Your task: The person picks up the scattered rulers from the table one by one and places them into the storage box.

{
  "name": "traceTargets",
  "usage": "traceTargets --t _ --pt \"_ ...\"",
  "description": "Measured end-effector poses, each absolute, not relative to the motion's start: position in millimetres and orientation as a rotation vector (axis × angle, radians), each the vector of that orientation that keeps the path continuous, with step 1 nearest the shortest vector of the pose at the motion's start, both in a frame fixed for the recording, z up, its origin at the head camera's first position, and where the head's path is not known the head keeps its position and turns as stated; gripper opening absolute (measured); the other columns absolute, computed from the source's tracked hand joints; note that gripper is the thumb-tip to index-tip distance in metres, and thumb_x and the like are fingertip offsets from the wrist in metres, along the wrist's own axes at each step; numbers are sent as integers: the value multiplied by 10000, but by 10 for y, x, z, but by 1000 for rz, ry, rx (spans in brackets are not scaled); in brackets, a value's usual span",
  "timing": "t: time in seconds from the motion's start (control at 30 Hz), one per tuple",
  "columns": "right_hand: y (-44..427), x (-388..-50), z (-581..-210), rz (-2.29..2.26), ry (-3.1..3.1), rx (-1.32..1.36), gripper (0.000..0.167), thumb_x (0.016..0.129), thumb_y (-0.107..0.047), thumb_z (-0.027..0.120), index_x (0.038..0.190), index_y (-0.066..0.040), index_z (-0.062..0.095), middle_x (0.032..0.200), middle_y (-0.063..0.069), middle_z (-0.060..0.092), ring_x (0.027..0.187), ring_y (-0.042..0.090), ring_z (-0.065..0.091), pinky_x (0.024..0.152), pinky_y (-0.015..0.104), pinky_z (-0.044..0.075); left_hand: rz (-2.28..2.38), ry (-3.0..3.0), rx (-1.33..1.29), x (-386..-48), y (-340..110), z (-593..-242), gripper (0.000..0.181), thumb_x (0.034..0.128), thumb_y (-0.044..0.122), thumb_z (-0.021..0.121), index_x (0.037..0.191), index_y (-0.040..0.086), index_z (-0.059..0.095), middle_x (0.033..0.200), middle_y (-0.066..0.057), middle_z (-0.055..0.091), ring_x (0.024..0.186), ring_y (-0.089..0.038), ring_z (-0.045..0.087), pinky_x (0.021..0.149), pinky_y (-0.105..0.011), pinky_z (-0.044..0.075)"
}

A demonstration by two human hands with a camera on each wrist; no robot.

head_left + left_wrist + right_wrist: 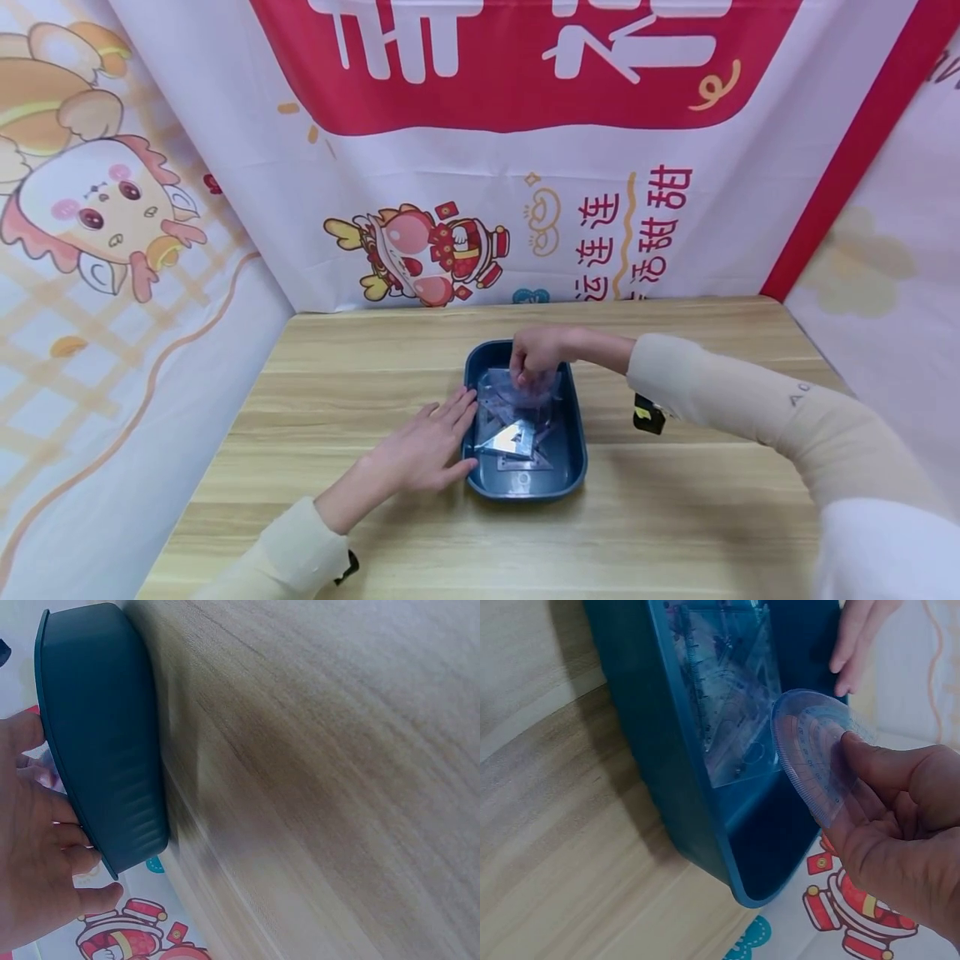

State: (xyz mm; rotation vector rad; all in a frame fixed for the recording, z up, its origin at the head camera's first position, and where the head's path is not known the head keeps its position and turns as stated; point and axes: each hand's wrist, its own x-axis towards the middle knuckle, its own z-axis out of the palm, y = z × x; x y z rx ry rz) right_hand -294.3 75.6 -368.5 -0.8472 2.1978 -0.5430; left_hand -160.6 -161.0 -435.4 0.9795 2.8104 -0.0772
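A dark blue plastic bin [525, 487] stands on the table with several clear set squares [735, 697] lying inside. My right hand [537, 354] is over the bin's far end, pinching a clear protractor [810, 754] between thumb and fingers. In the right wrist view the protractor is tilted and held above the bin's opening. My left hand [431, 446] rests on the bin's left rim with its fingers spread and fairly straight. The left wrist view shows those fingertips along the rim [71, 799], outside wall facing the camera.
The bin sits on a wood-grain table [360, 375]. A printed cloth [450, 167] with cartoon figures and red lettering hangs behind the table's far edge. More printed cloth [150, 333] hangs at the left side, and a pale one [885, 275] at the right.
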Motion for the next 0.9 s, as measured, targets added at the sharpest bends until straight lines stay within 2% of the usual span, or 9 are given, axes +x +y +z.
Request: traceTargets --t 0.33,0.63,0.9 --pt "666 -2947 -3832 -482 2240 -886 157 945 -70 652 853 -82 779 809 0 719 717 107 646 673 249 581 -68 2819 998 -1599 -1610 -4360 822 997 592 427 1569 25 262 1669 -171 163 1556 -306 143 1182 -553 331" --pt "638 -2957 -3908 -367 2364 -987 173 891 43 651 965 -43 782 906 35 743 767 109 664 714 243 587 -57 2819 996 -1578 -1602 -4337 817 999 574 441 1567 15 259 1667 -180 160 1554 -314 147 1177 -563 334" --pt "717 -2973 -3846 -379 2433 -1043 164 939 -93 658 1060 -61 765 1055 55 736 935 136 661 868 295 571 -44 2816 979 -1590 -1601 -4339 819 997 578 445 1566 18 263 1667 -180 163 1553 -320 147 1179 -566 329"
